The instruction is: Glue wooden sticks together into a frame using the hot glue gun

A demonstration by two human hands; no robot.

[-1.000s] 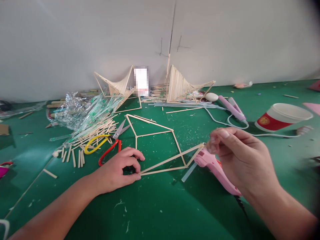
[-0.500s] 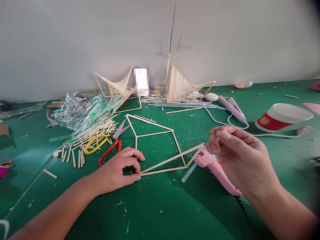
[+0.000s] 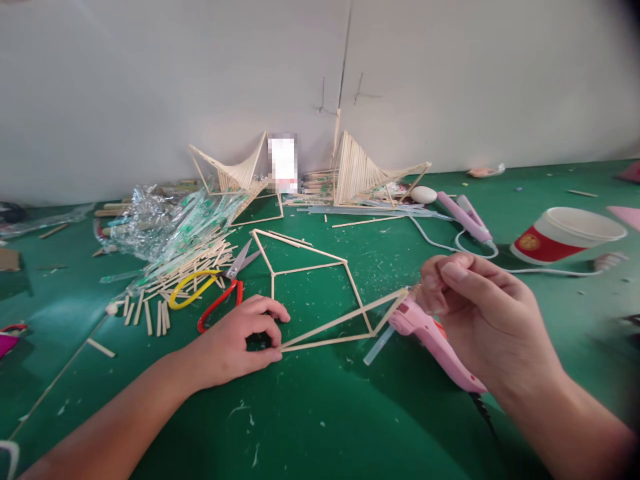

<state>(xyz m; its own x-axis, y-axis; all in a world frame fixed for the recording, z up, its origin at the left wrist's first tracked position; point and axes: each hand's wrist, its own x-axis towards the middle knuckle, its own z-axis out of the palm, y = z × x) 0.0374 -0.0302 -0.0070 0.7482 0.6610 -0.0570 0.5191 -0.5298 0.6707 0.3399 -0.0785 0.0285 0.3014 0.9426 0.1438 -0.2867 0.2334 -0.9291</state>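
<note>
A frame of thin wooden sticks (image 3: 320,293) lies on the green table (image 3: 320,413). My left hand (image 3: 235,343) pinches the frame's near left corner against the table. My right hand (image 3: 480,317) is raised over the frame's right corner, fingers bunched together at that joint. Under it lies a pink glue gun (image 3: 430,340) with a clear glue stick (image 3: 379,345) poking out of its back.
Red and yellow scissors (image 3: 215,293) lie beside a heap of cut sticks (image 3: 185,267) and crumpled plastic wrappers (image 3: 165,220) at the left. Finished stick models (image 3: 360,173) stand against the wall. A second pink tool (image 3: 463,217) with a white cord and a tipped paper cup (image 3: 565,233) lie right.
My right hand's fingers have shifted slightly at the frame's right corner. The left hand and the frame have stayed put.
</note>
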